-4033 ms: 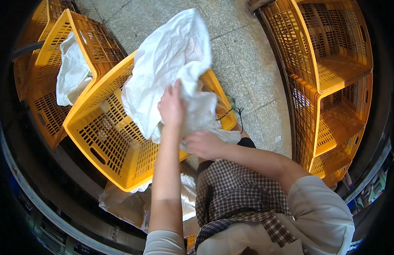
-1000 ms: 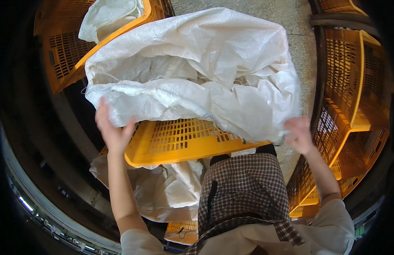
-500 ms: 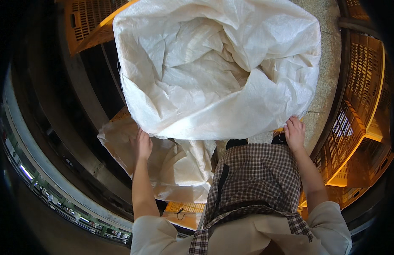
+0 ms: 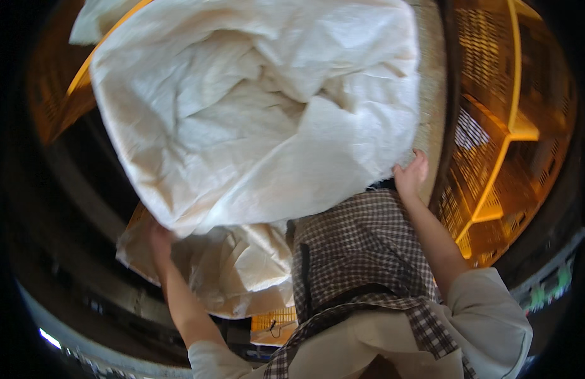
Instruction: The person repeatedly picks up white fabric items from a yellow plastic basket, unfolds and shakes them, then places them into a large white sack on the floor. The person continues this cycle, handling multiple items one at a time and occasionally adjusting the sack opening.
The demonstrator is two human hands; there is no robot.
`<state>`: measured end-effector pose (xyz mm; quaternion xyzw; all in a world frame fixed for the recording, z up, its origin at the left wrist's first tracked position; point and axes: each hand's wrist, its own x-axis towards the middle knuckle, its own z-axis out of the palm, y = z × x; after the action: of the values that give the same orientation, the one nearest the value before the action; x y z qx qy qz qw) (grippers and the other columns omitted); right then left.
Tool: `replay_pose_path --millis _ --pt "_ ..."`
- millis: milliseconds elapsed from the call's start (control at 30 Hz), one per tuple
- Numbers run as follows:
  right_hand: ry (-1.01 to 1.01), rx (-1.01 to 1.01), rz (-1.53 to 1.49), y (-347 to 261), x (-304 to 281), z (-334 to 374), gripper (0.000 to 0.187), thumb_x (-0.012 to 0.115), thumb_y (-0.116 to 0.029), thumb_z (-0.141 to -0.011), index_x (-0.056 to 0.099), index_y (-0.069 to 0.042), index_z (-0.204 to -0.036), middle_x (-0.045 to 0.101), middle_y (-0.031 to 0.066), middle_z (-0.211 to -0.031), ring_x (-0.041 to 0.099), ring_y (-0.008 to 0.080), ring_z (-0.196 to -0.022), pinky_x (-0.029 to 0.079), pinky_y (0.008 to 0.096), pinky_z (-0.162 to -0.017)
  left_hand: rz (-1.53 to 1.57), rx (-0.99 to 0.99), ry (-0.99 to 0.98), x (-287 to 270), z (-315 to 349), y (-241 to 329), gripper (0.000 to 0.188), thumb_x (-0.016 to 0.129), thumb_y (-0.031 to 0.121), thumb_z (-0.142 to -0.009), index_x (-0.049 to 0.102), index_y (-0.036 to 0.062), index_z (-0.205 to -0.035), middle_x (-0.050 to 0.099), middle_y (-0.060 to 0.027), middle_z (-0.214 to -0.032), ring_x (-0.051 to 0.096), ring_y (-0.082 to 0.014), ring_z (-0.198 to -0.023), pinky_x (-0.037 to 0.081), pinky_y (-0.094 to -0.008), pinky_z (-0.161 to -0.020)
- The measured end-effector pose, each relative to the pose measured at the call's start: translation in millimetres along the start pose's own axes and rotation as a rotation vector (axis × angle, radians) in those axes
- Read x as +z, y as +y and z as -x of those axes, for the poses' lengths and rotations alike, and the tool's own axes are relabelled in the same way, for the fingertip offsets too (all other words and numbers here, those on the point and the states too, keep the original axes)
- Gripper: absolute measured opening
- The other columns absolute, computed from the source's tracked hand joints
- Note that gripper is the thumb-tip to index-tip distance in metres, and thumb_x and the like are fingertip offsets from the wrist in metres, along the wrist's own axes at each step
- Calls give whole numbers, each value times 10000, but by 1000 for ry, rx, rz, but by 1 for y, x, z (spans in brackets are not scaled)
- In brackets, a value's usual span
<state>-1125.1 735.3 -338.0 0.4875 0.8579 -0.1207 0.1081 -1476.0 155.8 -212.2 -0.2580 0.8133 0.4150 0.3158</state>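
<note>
A large white plastic liner (image 4: pixel 261 145) fills the middle, its folds sunk inward and its rim spread wide over what looks like a container. My left hand (image 4: pixel 161 243) is at the liner's near left corner, fingers closed on the edge and partly hidden beneath it; motion blurs it. Just off the near right edge is my right hand (image 4: pixel 411 175), thumb and fingers apart, with nothing visible in it. Below the left corner lies a second crumpled off-white sheet (image 4: pixel 242 271).
Yellow perforated crates (image 4: pixel 488 151) stand along the right. Another yellow crate (image 4: pixel 59 95) is at the far left, with white sheeting (image 4: pixel 100 19) behind it. Part of a yellow crate (image 4: pixel 270 325) shows below the crumpled sheet. Dark rails (image 4: pixel 84 183) run along the left.
The view has shifted, so the liner appears farther left and tilted. My right hand has come off the liner's edge and its fingers have spread. My left hand stays at the left corner.
</note>
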Motion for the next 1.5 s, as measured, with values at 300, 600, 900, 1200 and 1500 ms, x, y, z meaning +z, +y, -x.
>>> replay_pose_path --millis 300,600,900,1200,1500 --pt "-745 769 -1068 73 27 -1 207 479 -36 -869 548 -24 -1064 618 57 -944 601 147 -833 509 270 -703 -550 281 408 114 -20 98 490 578 270 -888 424 -24 -1247 575 -182 -1111 576 -262 -983 435 -336 -848" --pt "-677 601 -1277 57 75 -19 203 503 -56 -881 541 0 -1072 608 71 -1017 588 145 -832 488 266 -718 -571 298 419 103 -29 94 455 591 279 -878 468 -37 -1182 594 -155 -1064 578 -238 -942 442 -327 -827" --pt "-670 959 -1528 61 167 -96 209 522 -85 -876 538 7 -1063 604 78 -1020 577 154 -851 473 279 -736 -211 171 298 94 -19 92 476 549 198 -905 358 -36 -1273 490 -136 -1213 501 -217 -1050 409 -330 -906" --pt "-31 -90 -767 -25 -39 -219 222 578 -122 -821 543 -24 -1017 566 78 -994 538 184 -925 441 320 -808 -1094 612 703 170 17 108 686 642 210 -812 272 -55 -1326 447 -238 -1255 424 -344 -1185 346 -427 -990" --pt "-270 -1059 313 -263 63 -257 317 615 -164 -744 609 -150 -1060 476 62 -1291 391 262 -1243 351 480 -977 -1311 84 -427 257 17 82 598 547 473 -806 475 94 -1262 421 -146 -1348 348 -322 -1273 206 -599 -1006"
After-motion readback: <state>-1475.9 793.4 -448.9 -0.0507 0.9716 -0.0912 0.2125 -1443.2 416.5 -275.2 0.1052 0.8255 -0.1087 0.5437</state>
